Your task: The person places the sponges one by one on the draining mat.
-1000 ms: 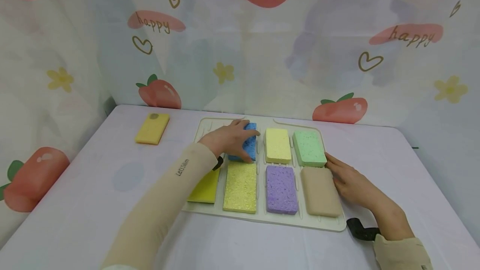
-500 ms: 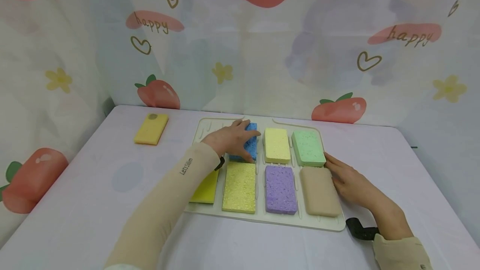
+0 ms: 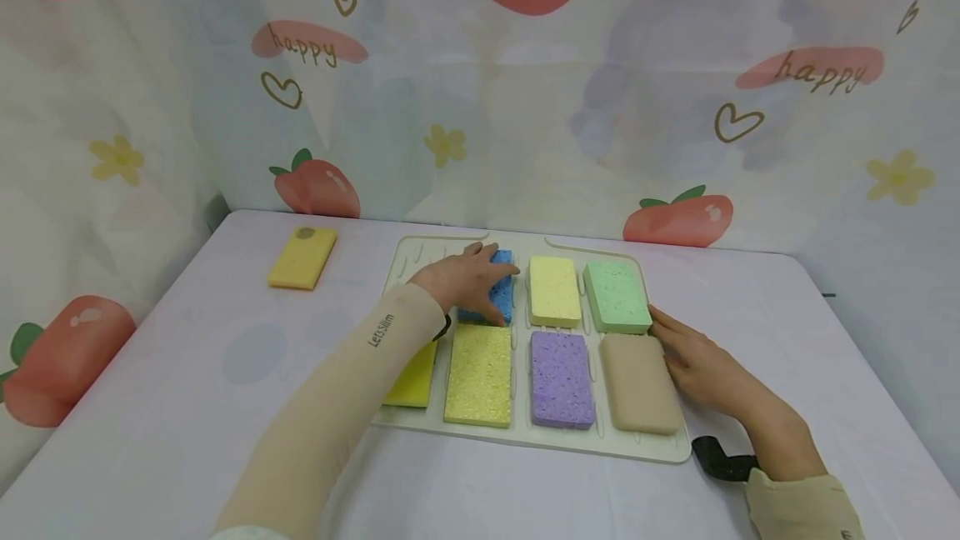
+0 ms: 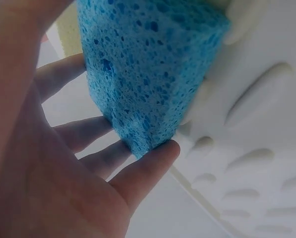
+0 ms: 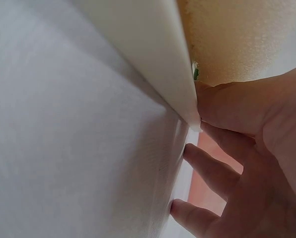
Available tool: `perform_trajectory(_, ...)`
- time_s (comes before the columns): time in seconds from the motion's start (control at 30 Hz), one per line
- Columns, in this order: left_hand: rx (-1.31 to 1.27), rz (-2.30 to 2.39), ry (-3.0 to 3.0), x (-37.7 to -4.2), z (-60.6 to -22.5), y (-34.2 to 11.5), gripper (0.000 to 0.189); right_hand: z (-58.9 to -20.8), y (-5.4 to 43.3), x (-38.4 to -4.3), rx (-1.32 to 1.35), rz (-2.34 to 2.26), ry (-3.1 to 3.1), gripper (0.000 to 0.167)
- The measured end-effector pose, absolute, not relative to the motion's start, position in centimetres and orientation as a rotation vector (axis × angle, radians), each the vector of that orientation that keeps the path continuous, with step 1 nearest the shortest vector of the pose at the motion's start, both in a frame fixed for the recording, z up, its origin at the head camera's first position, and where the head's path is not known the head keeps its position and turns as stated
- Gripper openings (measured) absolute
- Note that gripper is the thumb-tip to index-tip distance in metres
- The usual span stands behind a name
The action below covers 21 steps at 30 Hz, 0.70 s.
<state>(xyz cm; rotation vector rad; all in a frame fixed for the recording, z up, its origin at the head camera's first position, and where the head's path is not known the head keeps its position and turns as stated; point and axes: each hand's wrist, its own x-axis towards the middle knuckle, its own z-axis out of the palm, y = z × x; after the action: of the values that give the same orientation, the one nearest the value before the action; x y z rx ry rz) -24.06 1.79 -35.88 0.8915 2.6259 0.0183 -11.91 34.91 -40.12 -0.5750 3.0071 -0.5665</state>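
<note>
In the head view a blue sponge (image 3: 503, 293) lies at the back of the white tray (image 3: 525, 442), left of centre. My left hand (image 3: 461, 282) grips it from above, thumb at its near end and fingers towards its far end. The left wrist view shows the pitted blue sponge (image 4: 143, 69) tilted, with the fingers of the left hand (image 4: 58, 158) around it. My right hand (image 3: 705, 369) rests at the tray's right edge, beside the green sponge (image 3: 617, 298) and the beige sponge (image 3: 642, 386). In the right wrist view its fingers are extended along the tray edge (image 5: 153, 54).
Also on the tray are a pale yellow sponge (image 3: 553, 290), a purple sponge (image 3: 561, 382), a speckled yellow sponge (image 3: 480, 375) and a bright yellow one (image 3: 411, 383), partly behind the left forearm. Another yellow sponge (image 3: 303, 259) lies on the white-covered table, left of the tray.
The blue sponge and my left hand have shifted very slightly towards me. My right hand keeps its place at the tray edge.
</note>
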Motion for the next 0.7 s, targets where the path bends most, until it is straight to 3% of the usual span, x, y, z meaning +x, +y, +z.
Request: perform_trajectory(0.7, 0.897, 0.149, 2.561, -24.81, -36.54, 1.41, 0.100, -40.25, 35.05, -11.89, -0.584, -0.570, 3.019, 0.044)
